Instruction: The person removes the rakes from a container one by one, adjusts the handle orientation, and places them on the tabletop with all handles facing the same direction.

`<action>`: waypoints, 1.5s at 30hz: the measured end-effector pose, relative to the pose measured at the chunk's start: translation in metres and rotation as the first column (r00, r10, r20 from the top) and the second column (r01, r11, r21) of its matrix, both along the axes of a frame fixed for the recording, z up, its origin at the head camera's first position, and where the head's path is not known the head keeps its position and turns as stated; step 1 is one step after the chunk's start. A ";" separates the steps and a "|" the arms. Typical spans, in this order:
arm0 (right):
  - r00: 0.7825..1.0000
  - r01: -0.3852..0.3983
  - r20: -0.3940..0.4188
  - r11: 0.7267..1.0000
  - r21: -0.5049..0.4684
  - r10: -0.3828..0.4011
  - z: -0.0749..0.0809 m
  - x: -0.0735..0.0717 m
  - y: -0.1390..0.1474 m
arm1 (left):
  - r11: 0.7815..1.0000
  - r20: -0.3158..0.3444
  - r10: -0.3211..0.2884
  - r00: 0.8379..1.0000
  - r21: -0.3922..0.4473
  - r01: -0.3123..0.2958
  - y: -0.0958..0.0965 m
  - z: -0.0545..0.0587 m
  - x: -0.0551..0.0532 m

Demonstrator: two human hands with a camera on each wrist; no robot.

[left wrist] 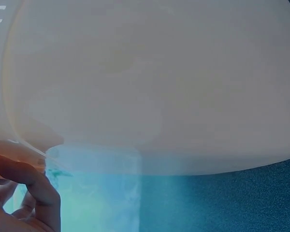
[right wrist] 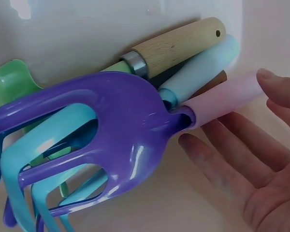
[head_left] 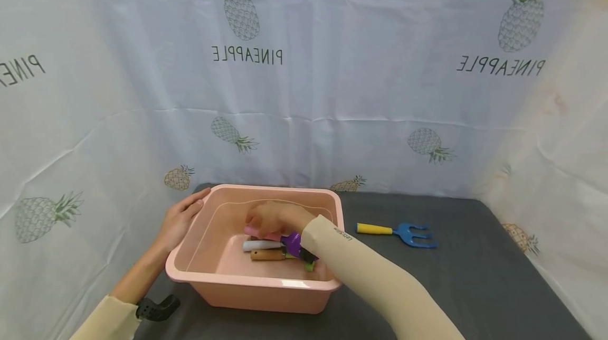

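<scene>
A pink plastic basin [head_left: 258,298] stands on the dark table. At its back left corner my left hand [head_left: 177,221] holds the rim; the left wrist view shows the thumb bent against that edge. Inside the basin, my right hand [right wrist: 268,186] is at the pink handle of a purple hand rake [right wrist: 130,130], fingers spread beneath and thumb near the handle's end, not closed round it. Under the rake lie a light blue rake with a pale handle [right wrist: 203,67], a green-headed tool with a wooden handle [right wrist: 179,46], and another brown handle [right wrist: 210,83], mostly hidden.
To the right of the basin, a blue hand fork with a yellow handle [head_left: 375,229] lies on the dark tabletop [head_left: 456,271]. A white curtain [head_left: 313,76] printed with pineapples hangs behind the table and along both sides.
</scene>
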State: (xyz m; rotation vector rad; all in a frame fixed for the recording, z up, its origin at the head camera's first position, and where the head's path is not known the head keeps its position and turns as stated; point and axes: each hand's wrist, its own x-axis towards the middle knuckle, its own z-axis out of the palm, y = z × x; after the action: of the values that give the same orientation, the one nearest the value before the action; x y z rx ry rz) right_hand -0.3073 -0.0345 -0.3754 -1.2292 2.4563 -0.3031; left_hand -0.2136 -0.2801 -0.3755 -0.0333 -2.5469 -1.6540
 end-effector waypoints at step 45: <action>0.962 -0.158 -0.223 0.987 0.023 0.159 0.004 0.001 -0.001 | 1.000 0.004 0.018 1.000 0.013 -0.018 0.001 -0.001 -0.002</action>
State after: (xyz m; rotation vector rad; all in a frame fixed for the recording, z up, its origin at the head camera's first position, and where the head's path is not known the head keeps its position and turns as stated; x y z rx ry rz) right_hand -0.3059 -0.0357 -0.3713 -1.5222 2.5198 -0.1198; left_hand -0.2153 -0.2794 -0.3766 -0.0065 -2.5313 -1.6656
